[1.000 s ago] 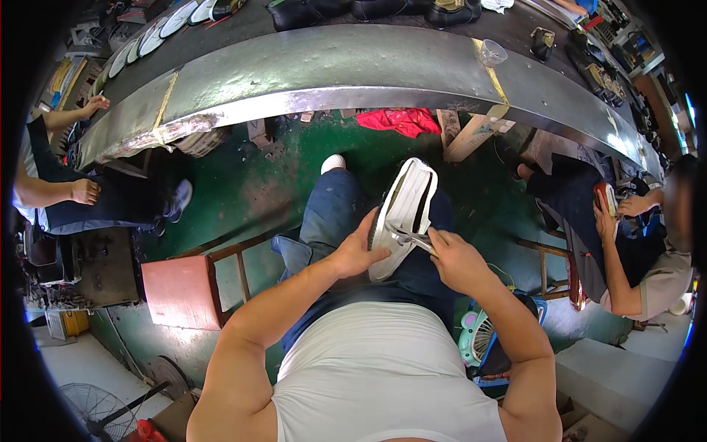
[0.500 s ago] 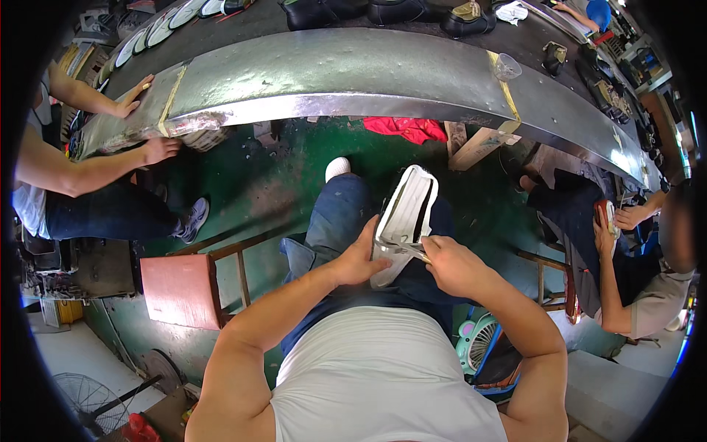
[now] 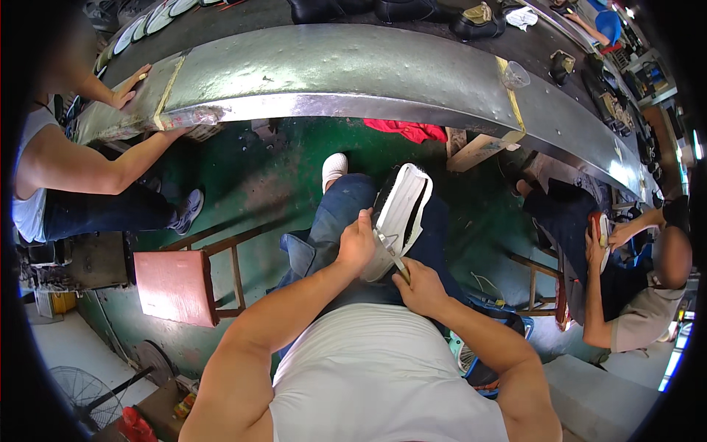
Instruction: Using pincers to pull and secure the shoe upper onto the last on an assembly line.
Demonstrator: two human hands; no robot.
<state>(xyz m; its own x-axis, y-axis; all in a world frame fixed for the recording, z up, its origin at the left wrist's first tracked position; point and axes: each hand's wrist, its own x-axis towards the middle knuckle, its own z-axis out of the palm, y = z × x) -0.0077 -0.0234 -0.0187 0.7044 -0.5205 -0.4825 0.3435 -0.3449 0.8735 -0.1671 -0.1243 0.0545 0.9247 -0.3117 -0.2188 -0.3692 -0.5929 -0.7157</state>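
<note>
Across my thighs rests a shoe (image 3: 401, 210), its pale underside turned up and a black edge showing along its side. My left hand (image 3: 356, 241) is closed round the left side of the shoe. In my right hand (image 3: 425, 289), closed round the handles, is a pair of metal pincers (image 3: 398, 264). The head of the pincers lies against the lower part of the shoe, close to my left fingers. Whether the jaws bite on the shoe's edge I cannot make out.
A metal-edged workbench (image 3: 331, 66) curves across ahead, with several black shoes (image 3: 477, 22) on it. Co-workers sit at far left and right; the right one holds a red-and-white shoe (image 3: 600, 236). A pink-topped stool (image 3: 173, 286) stands left, a small green fan (image 3: 460, 353) lower right.
My right hand and the pincers have moved down and left, nearer my body. My left hand has shifted up along the shoe. The left co-worker leans further into view.
</note>
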